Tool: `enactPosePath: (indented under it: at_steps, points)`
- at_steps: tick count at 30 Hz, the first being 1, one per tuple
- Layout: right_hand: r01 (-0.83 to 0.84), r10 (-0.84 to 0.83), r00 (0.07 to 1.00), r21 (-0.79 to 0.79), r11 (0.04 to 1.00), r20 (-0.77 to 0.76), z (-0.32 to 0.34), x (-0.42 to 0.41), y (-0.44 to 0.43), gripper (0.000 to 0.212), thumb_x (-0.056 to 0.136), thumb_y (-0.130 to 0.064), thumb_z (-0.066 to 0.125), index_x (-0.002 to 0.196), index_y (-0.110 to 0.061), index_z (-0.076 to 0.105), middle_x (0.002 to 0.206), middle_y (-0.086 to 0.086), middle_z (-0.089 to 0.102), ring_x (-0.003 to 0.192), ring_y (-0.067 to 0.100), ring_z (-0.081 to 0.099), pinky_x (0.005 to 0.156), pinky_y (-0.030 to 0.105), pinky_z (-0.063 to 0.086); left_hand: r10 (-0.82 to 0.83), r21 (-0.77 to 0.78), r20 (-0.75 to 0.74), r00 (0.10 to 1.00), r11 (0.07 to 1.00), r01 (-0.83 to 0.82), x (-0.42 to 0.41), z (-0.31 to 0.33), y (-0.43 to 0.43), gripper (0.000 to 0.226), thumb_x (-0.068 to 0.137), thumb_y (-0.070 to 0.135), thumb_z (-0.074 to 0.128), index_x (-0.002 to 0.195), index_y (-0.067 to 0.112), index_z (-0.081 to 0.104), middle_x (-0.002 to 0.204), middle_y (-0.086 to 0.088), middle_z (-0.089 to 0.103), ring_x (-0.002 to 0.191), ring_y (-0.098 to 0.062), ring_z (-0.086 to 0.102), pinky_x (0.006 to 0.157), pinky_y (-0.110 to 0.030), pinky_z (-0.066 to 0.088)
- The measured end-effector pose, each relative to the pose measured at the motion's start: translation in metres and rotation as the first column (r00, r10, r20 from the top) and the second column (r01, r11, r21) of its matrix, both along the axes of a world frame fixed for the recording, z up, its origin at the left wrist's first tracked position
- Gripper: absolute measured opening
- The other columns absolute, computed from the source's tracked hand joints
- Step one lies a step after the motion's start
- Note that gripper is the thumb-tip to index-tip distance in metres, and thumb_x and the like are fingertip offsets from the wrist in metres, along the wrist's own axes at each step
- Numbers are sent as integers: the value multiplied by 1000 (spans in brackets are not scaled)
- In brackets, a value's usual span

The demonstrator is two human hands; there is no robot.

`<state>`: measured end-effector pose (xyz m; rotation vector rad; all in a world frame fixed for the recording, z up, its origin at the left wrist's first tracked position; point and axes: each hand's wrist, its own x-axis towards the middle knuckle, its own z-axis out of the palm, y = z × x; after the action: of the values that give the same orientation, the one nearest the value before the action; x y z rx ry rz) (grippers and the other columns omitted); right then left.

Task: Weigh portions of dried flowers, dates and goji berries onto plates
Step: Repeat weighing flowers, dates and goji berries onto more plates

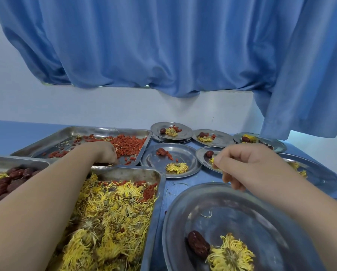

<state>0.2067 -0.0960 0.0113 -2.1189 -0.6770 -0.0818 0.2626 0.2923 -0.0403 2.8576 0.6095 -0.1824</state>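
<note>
Left hand point(104, 153) is dipped fingers-down into goji berries point(130, 143), right hand point(242, 165) curled above a plate point(202, 157); neither grasp can be told.

A blue curtain point(163, 45) hangs in loose folds across the top of the view, its bunched hem ending just above a narrow pale sill, and a second panel point(310, 85) drops lower on the right. Below the sill runs a plain white wall point(105, 106), tinted faintly blue by soft, even light. The wall meets the far edge of a blue worktop point(17, 132).
</note>
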Motion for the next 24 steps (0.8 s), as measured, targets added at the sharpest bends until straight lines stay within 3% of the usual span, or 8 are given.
enactPosePath:
  at_steps: [4,7,9,13,18,21,24]
  points:
    - [-35,36,999,-40,999,25,-1,0,-1,25,80,-45,54,76,-24,67,65,-7,67,50,-1,58,53,20,43,48,8,2,999,999,-48,-3,3,0,12,87,15,61,94,11,69,101,-4,64,100,-24,61,94,-39,49]
    - [-52,54,998,-72,996,37,0,2,-4,26,81,-43,55,76,-20,65,68,-4,67,52,-1,60,54,19,43,83,125,-29,996,989,-78,-5,3,-2,16,88,19,62,97,8,69,102,-5,64,91,-19,60,84,-32,49]
    - [-53,56,998,-75,996,37,2,3,-7,22,84,-40,57,74,-23,66,66,-6,67,51,-1,60,51,16,44,101,164,-52,994,982,-92,-4,2,-5,23,88,22,63,103,7,68,105,-5,61,96,-21,59,88,-32,48]
    - [-34,35,999,-45,998,19,4,7,-12,23,80,-44,56,73,-25,67,65,-7,68,50,2,59,50,16,48,85,96,-74,994,992,-77,-1,6,-10,25,84,22,66,104,8,70,111,-5,62,104,-23,59,98,-39,47]
    - [-32,32,999,-35,999,19,6,7,-13,24,77,-43,55,72,-23,66,64,-6,67,50,0,59,49,15,47,57,30,-39,998,998,-56,1,6,-19,21,84,14,60,97,4,72,96,-7,67,87,-21,62,79,-33,49]
    - [-29,31,999,-57,998,39,7,7,-14,23,77,-43,54,72,-23,65,64,-7,67,50,1,59,51,18,46,48,27,3,999,998,-48,0,7,-25,22,86,9,57,100,1,72,97,-11,69,89,-25,65,82,-35,52]
    - [-27,30,998,-55,998,50,8,7,-15,22,79,-43,54,73,-25,66,64,-9,67,50,3,58,53,22,49,52,-15,116,992,999,-51,-1,10,-29,17,86,1,53,91,2,69,89,-9,62,74,-20,56,77,-36,52]
